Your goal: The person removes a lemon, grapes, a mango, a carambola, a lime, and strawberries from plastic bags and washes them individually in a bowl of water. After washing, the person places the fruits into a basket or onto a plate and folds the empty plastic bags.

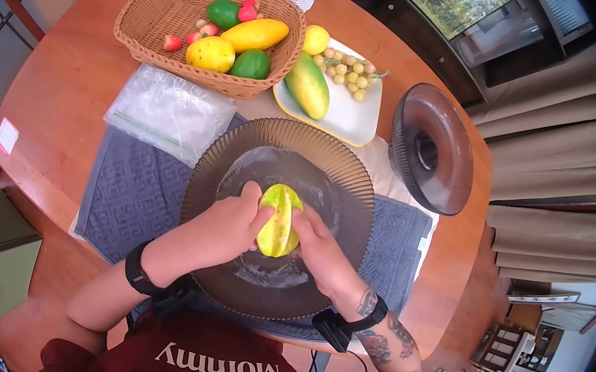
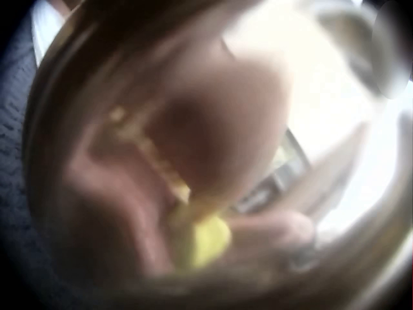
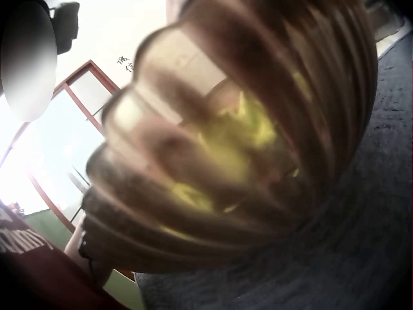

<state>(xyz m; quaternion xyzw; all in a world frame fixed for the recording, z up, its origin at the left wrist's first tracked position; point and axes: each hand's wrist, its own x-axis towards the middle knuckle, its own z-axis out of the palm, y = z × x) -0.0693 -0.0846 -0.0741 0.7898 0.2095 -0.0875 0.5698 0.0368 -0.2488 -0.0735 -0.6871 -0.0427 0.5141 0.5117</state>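
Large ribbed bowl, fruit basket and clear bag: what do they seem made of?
Large ribbed bowl: glossy, brown-tinted glass or perhaps plastic; the yellow-green fruit shows through its wall.
Fruit basket: fairly matte, woven cane or a plastic imitation; the weave shows, the strand material is unclear.
Clear bag: probably thin, shiny plastic film, being see-through and wrinkled.

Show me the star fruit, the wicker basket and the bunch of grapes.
Star fruit (image 1: pixel 279 222): head view, middle of its ridged upper side.
Wicker basket (image 1: pixel 243 86): head view, outer wall on the side nearest the person.
Bunch of grapes (image 1: pixel 352 78): head view, berries near its middle.
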